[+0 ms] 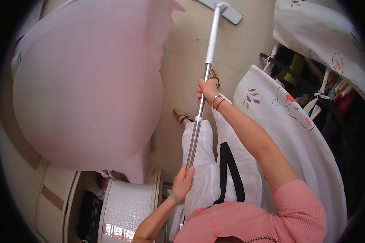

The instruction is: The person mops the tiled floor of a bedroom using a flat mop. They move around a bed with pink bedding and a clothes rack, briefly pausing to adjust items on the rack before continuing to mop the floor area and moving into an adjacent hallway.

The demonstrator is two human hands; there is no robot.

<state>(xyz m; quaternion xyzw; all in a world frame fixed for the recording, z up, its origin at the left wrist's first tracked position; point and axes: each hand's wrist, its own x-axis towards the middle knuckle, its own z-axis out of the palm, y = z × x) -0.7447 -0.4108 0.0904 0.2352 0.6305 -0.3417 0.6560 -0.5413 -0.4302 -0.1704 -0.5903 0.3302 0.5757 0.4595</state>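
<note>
A flat mop [210, 52] with a white and silver pole slants from my waist to the floor ahead. Its flat mop head [232, 15] lies on the floor at the top of the view, partly cut off by the edge. My right hand [209, 90], with bracelets at its wrist, wraps round the metal pole about midway. Lower down, close to my lap, my left hand [183, 185] is closed round the pole's upper end. A green bangle [174, 197] sits on my left wrist.
A large object under a pink cover [89, 85] fills the left. To the right, white patterned curtains [257, 97] hang before a rack of clothes [296, 69]. A pale cabinet [129, 198] stands at lower left. My shoes [182, 116] are on the beige tiled floor [186, 56].
</note>
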